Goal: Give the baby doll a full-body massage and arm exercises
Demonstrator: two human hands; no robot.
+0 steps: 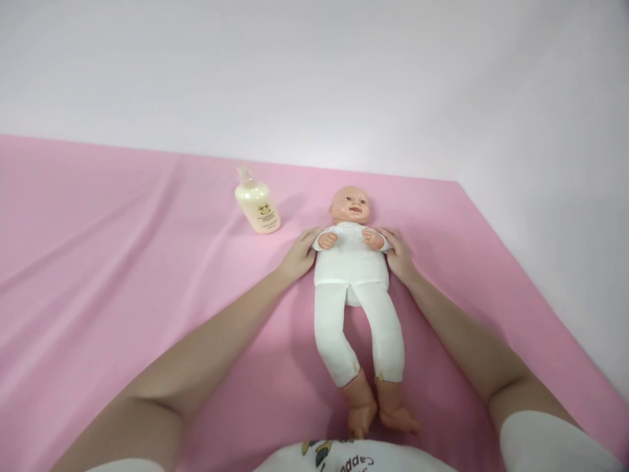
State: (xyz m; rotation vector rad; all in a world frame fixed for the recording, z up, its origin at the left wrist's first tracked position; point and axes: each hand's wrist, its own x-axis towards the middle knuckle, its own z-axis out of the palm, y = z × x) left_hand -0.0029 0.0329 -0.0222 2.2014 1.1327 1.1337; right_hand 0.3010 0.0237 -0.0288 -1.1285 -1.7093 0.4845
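Observation:
A baby doll [351,255] in a white top and white trousers lies on its back on a pink sheet [196,314]. Its head points away from me and its bare feet towards me. My left hand [299,254] rests against the doll's side and sleeve on the left, fingers stretched out towards its shoulder. On the opposite side, my right hand [399,254] touches the other sleeve with its fingers extended and slightly apart. Some fingertips of both hands are partly hidden at the doll's arms.
A pump bottle [258,206] of pale yellow liquid stands on the sheet, left of the doll's head. Beyond the sheet's far and right edges is a plain white surface [304,85]. Faint creases run across the sheet's left part.

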